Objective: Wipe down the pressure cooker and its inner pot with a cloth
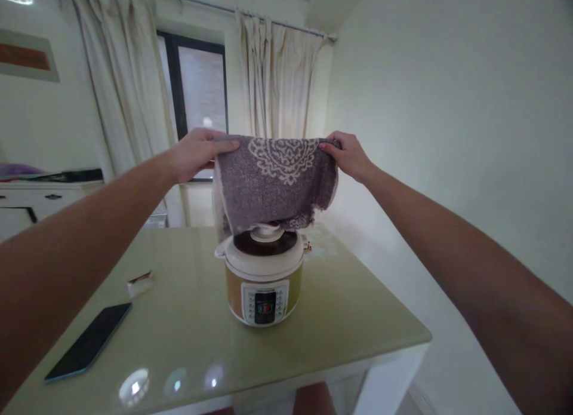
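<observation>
**Towel held over a cooker**

Two forearms reach in from the near corners. A grey towel is pinched at its top corners by the left hand and right hand, hanging just above a cooker on a table. A phone lies left.

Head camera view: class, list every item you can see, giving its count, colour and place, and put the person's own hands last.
Towel: one, grey-purple with a cream pattern, held spread above the cooker.
Pressure cooker: one, cream and gold with a dark lid top, on the table's middle.
Table: one, pale green glossy top.
Phone: one, black, lying flat near the table's left edge.
Small packet: one, white and brown, left of the cooker.
Curtains: cream, either side of a dark-framed window.
Sideboard: white, far left.
Left hand: grips the towel's left top corner.
Right hand: grips its right top corner.
</observation>
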A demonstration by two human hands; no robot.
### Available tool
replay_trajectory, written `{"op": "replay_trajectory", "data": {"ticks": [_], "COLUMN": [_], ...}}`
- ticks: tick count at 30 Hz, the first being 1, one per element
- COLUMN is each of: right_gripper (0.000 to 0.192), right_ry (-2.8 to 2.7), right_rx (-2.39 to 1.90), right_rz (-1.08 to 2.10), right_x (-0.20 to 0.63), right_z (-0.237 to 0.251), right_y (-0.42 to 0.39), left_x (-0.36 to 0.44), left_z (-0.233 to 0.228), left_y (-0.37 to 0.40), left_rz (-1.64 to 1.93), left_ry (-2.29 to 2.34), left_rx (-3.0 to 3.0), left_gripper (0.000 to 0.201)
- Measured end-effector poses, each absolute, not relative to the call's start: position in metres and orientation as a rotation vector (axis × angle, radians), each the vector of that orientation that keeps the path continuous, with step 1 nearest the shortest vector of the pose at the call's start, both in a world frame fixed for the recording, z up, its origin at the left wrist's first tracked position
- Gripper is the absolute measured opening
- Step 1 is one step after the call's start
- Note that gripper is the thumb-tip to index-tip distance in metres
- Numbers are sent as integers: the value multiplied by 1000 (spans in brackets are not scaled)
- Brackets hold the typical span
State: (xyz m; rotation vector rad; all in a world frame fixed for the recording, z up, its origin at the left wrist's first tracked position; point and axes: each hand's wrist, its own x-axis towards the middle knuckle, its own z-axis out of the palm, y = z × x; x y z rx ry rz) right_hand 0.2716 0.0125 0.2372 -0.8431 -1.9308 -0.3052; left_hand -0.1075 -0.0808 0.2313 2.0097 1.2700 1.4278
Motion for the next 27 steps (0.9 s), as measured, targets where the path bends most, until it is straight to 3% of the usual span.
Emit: {"op": "replay_trajectory", "data": {"ticks": [6, 9, 11, 14, 17, 22, 27], "right_gripper": [23, 22, 34, 66, 87, 51, 65], "right_ry": [-1923, -1997, -2154, -2298, -2324, -2409, -2130], "right_rx": [-1217, -1404, -1428, -1312, -1227, -995, -1123], "right_rz": [-285, -255, -57, 245, 404, 414, 287], "right_x": [243, 218, 204, 194, 195, 210, 237], "right_z": [166, 114, 83, 53, 45, 52, 72], "right_y": [15, 7, 1, -5, -5, -6, -12], "left_x": [-112, -101, -95, -92, -91, -74, -35], "left_z": [160, 109, 81, 59, 59, 87, 120], "left_y": [-50, -44, -44, -43, -39, -49, -73], "left_rz": [1148, 875, 622, 416, 413, 383, 643], "left_ry": [1951, 1997, 1859, 1790, 1688, 1757, 1346], "left_rx": [2176, 2111, 2093, 2113, 2139, 2314, 2227], "left_gripper": [48, 75, 94, 106, 92, 52, 52]}}
